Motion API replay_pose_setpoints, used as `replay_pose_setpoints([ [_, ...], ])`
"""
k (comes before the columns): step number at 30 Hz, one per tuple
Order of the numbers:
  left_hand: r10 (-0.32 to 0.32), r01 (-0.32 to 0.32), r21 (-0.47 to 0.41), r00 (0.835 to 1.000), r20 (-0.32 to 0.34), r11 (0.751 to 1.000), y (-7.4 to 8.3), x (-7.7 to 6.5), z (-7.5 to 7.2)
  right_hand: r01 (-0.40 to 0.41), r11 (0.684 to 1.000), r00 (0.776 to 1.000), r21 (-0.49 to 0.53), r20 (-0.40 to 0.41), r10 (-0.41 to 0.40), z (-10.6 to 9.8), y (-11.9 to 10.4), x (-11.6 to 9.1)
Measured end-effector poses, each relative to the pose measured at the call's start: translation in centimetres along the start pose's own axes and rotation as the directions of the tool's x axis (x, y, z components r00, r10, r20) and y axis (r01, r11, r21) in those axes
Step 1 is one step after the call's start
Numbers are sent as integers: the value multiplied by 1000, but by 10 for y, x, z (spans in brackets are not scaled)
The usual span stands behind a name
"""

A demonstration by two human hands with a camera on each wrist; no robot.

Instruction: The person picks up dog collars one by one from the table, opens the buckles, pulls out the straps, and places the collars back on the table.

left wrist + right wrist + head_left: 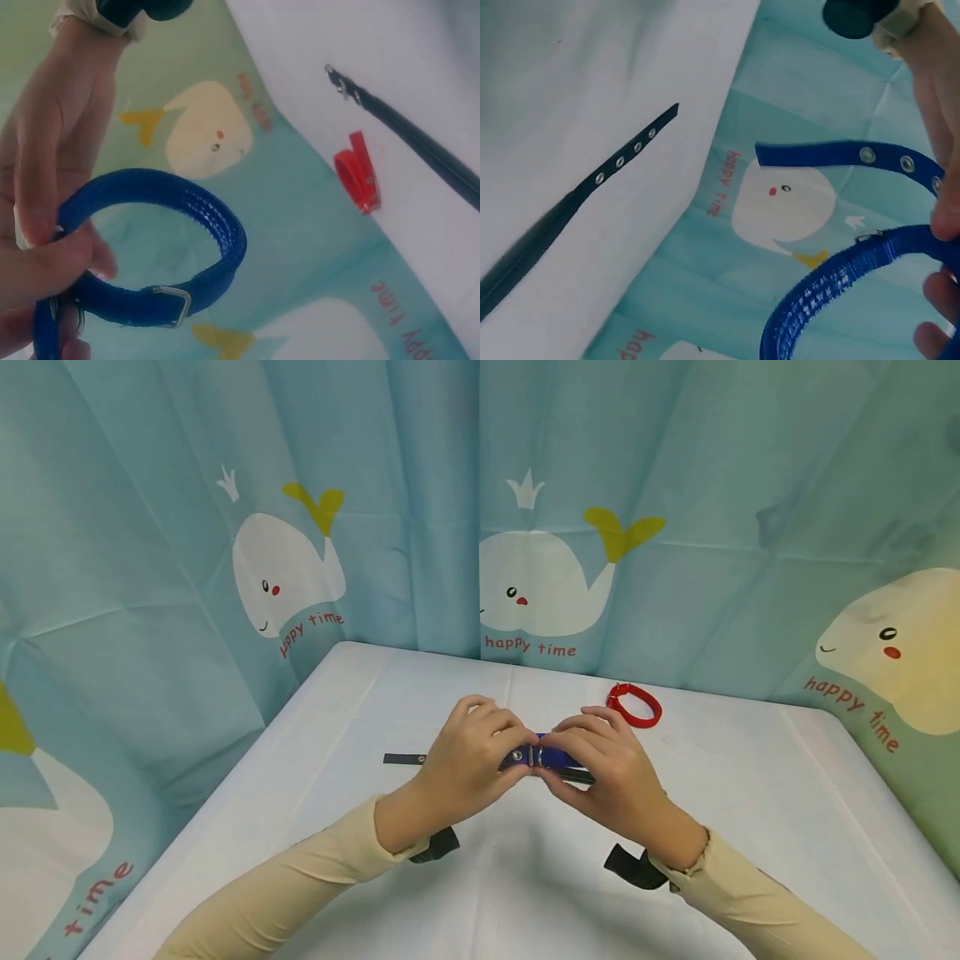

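Beige sleeves (pixel 292 883) lead to my left hand (pixel 472 760) and right hand (pixel 609 767), both pinching the blue collar (pixel 561 757) above the surface (pixel 735 793), between its side edges; if either pinch slackens, the eyeleted strap end (pixel 814 155) could slip free.

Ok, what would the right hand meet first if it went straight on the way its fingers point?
Probably the left hand, facing the right hand where both grip the blue buckle collar, though exact depth is unclear.
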State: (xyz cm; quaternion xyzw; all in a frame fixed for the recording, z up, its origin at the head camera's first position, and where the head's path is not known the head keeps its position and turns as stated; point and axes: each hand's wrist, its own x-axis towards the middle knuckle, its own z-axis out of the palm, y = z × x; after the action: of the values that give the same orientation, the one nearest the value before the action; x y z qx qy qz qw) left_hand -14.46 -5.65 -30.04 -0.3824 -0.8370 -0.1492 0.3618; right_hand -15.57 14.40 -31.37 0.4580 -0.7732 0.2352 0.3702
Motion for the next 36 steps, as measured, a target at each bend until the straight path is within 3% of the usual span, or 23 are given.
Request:
replay_pose_setpoints([
  [5,-23,22,-13,1000,-3,1000,-2,-1,-2,-61,994,997,94,52,56,-2,5,-1],
  [9,-6,6,-20,1000,-8,1000,-2,-1,-1,-31,999,997,39,70,28,-1,6,0],
  [13,-10,10,6,1000,8,1000,-1,-1,-1,-11,1000,999,-25,47,12,0,5,-1],
  [18,-8,7,41,1000,28,999,1,-1,0,-49,998,999,41,-8,50,0,6,-4],
  [20,0,-2,53,1000,23,999,1,-1,2,-32,999,999,27,-21,33,2,5,-3],
  [26,0,0,105,1000,-2,994,3,1,4,85,984,995,-154,-46,-93,4,2,1],
  [33,-2,2,93,1000,-2,996,2,0,5,54,995,996,-87,-63,-59,3,3,-1],
  [36,12,-10,100,1000,-15,995,2,0,5,89,986,993,-140,-64,-98,5,1,1],
])
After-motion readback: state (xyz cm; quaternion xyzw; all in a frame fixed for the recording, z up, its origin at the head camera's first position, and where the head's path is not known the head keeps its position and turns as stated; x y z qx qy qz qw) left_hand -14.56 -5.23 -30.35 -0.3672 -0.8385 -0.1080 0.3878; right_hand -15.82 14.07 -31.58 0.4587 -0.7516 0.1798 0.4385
